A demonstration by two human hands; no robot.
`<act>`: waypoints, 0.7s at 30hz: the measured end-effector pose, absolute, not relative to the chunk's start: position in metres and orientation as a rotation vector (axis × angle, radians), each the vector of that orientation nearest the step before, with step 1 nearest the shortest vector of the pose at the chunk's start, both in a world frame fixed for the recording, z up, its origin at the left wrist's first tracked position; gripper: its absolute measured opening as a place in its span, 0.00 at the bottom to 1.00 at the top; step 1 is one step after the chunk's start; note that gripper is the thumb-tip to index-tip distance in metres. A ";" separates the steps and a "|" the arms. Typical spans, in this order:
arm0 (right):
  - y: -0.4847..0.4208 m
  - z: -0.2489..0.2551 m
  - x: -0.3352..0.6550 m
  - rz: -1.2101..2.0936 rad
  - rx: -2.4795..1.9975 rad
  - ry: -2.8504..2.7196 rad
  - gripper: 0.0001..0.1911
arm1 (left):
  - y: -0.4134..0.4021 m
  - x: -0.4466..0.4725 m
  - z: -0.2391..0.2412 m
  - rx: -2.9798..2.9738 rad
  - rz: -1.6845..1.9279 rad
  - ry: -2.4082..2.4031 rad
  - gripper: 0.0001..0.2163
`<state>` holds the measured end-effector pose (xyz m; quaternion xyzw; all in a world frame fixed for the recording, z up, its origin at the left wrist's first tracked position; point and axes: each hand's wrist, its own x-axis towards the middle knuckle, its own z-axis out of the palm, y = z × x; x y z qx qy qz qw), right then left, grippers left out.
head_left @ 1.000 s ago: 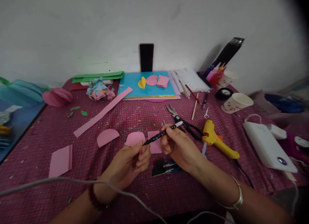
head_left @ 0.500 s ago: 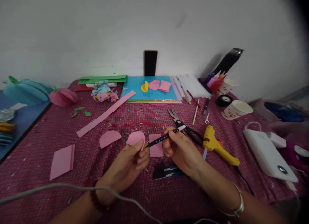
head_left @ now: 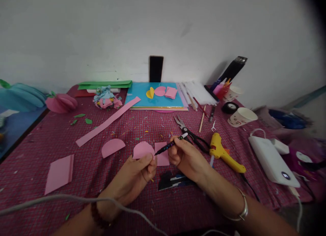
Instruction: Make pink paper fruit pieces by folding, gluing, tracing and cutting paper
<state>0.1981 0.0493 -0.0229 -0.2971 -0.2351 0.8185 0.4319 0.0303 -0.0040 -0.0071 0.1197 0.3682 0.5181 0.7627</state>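
Observation:
My left hand [head_left: 137, 175] pinches a pink paper circle [head_left: 143, 149] and holds it up just above the red checked cloth [head_left: 107, 198]. A black pen [head_left: 171, 144] with coloured dots is gripped in my right hand [head_left: 187, 158], its tip touching the circle's right edge. A pink paper square [head_left: 163, 154] lies flat under the pen. A pink half circle [head_left: 112, 147] rests to the left of my left hand.
Black scissors [head_left: 191, 133] and a yellow glue gun [head_left: 224, 153] lie right of my hands. A dark card [head_left: 173, 180] lies below them. Pink strip [head_left: 107, 122], folded pink sheet [head_left: 59, 173], blue paper stack [head_left: 155, 95], cups [head_left: 240, 116], tape [head_left: 229, 107], white power bank [head_left: 271, 161].
The paper circle has turned so more of its face shows, and the pen tip has come onto its edge. The view shifted slightly; both hands stay in the same spot.

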 end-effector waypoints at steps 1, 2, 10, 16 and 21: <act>0.049 -0.023 0.198 2.049 -0.745 -0.577 0.09 | -0.004 0.031 -0.008 0.255 1.129 0.796 0.09; 0.049 -0.023 0.197 2.054 -0.750 -0.570 0.09 | -0.004 0.031 -0.009 0.253 1.132 0.794 0.09; 0.049 -0.024 0.197 2.057 -0.777 -0.616 0.09 | -0.003 0.031 -0.009 0.249 1.157 0.803 0.11; 0.050 -0.022 0.197 2.040 -0.770 -0.623 0.09 | -0.003 0.031 -0.009 0.227 1.165 0.805 0.09; 0.050 -0.022 0.197 2.033 -0.757 -0.603 0.09 | -0.003 0.031 -0.007 0.199 1.191 0.789 0.10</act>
